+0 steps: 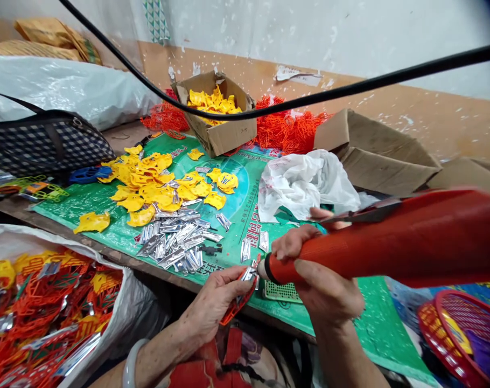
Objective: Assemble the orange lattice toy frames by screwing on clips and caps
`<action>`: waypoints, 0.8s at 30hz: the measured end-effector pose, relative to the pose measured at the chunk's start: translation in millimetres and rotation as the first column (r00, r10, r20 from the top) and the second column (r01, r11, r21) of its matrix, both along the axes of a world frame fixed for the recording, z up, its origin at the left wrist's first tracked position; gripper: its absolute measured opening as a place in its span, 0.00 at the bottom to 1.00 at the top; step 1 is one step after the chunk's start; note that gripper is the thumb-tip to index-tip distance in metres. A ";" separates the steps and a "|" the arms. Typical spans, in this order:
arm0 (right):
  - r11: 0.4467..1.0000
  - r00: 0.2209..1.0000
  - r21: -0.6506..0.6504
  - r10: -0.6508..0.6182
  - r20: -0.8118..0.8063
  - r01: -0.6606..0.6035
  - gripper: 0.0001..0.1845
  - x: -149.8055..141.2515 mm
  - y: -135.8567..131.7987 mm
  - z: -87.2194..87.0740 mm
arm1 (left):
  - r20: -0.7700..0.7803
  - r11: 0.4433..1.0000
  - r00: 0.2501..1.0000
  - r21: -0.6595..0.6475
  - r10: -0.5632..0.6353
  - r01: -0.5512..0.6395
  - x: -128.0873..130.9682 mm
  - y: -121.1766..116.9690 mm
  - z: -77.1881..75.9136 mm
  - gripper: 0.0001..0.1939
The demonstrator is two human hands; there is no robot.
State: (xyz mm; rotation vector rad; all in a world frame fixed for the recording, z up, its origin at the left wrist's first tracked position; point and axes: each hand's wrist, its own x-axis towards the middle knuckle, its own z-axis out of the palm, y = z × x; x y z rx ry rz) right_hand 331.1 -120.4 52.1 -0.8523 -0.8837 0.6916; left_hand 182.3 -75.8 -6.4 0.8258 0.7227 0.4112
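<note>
My left hand [208, 302] is closed on an orange plastic part [237, 308] with a shiny metal plate [249, 274] on it, just over the table's front edge. My right hand [328, 288] is wrapped round a red electric screwdriver [390, 242], held nearly level. Its pale nose [262, 268] meets the plate; the bit's tip is too small to make out. Past my left hand lies a heap of loose metal plates [180, 237]. Behind it spreads a pile of yellow plastic parts [148, 178]. Two more metal plates [245, 249] lie near the nose.
An open carton [232, 134] of yellow parts stands at the back beside orange netting-like pieces [285, 126]. A white sack [126, 312] of orange assemblies is front left. A black cable [301, 102] hangs across. A white plastic bag [305, 183] and red basket [439, 328] are right.
</note>
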 end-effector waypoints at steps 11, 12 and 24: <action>0.913 0.923 -0.154 -0.358 0.141 0.378 0.10 40.7 2.1 -44.0 | -0.021 0.988 0.988 0.009 0.155 -0.154 5.7 11.8 -16.7 0.18; 0.912 0.921 -0.155 -0.360 0.147 0.381 0.08 41.8 1.4 -48.0 | -0.028 0.989 0.989 0.020 0.146 -0.146 5.8 12.2 -17.8 0.18; 0.914 0.924 -0.167 -0.345 0.166 0.371 0.07 41.8 1.7 -55.2 | -0.167 0.970 0.983 0.241 0.077 -0.035 4.9 17.5 -21.3 0.15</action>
